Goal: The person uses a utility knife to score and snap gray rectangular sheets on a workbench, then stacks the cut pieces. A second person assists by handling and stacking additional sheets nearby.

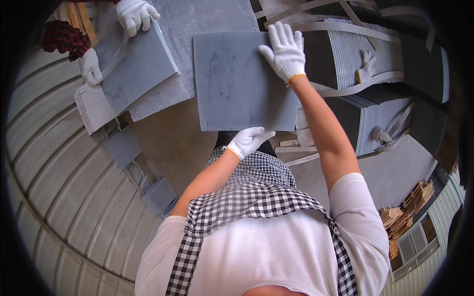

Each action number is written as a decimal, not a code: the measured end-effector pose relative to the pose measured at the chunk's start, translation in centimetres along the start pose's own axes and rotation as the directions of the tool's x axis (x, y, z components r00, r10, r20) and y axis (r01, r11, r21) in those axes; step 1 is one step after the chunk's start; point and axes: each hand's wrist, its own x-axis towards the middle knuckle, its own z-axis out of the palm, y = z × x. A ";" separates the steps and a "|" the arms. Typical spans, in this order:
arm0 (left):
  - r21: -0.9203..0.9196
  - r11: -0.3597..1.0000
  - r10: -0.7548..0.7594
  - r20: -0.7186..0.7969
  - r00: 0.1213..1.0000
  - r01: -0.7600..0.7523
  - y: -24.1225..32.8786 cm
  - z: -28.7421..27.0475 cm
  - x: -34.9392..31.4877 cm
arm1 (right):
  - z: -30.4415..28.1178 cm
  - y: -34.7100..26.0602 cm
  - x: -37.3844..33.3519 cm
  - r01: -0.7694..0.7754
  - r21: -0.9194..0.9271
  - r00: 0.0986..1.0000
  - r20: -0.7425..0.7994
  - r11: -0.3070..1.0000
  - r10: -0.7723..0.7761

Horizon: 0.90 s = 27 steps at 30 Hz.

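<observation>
A square, dark grey slab (234,84) with darker smudges lies in front of me. My right hand (284,54), in a white knit glove with a yellow cuff, rests flat with fingers spread at the slab's far right corner. Close against the near edge is my left hand (249,141), gloved the same way, its fingers stretched toward the right. Whether it bears any of the slab's weight cannot be told.
At the upper left, a co-worker's gloved hands (136,17) hold another grey slab (138,64) over a plastic-covered surface (212,15). To the right stand strapped stacks of thin slabs (363,54), with a loose glove (366,66) on one. Wooden pieces (414,197) lie lower right.
</observation>
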 end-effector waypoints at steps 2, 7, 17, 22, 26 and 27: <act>0.005 1.000 -0.021 0.059 0.998 0.021 0.0 0.6 -0.3 | 0.4 3.1 -1.0 -0.034 -0.063 0.999 -0.033 0.997 0.032; -0.013 0.994 0.106 0.143 0.984 -0.105 0.3 1.9 -0.7 | -3.2 -1.5 -10.5 -0.035 0.076 0.989 0.145 0.997 0.024; 0.108 0.981 0.155 0.049 0.987 -0.160 -0.6 3.6 -1.1 | -5.9 1.1 -19.8 -0.106 0.078 0.962 0.260 0.991 0.083; 0.045 0.991 0.125 0.031 0.992 -0.126 -0.4 2.8 -0.7 | -3.3 4.1 -20.2 -0.836 0.385 0.548 0.593 0.390 0.590; 0.088 0.980 0.180 -0.012 0.984 -0.178 -1.2 2.7 0.2 | -2.2 -0.2 -21.2 -0.794 0.386 0.240 0.909 -0.470 0.341; 0.122 0.967 0.222 0.014 0.975 -0.222 -1.7 2.8 0.7 | -2.1 -1.2 -21.3 -0.765 0.463 0.339 0.880 -0.447 0.333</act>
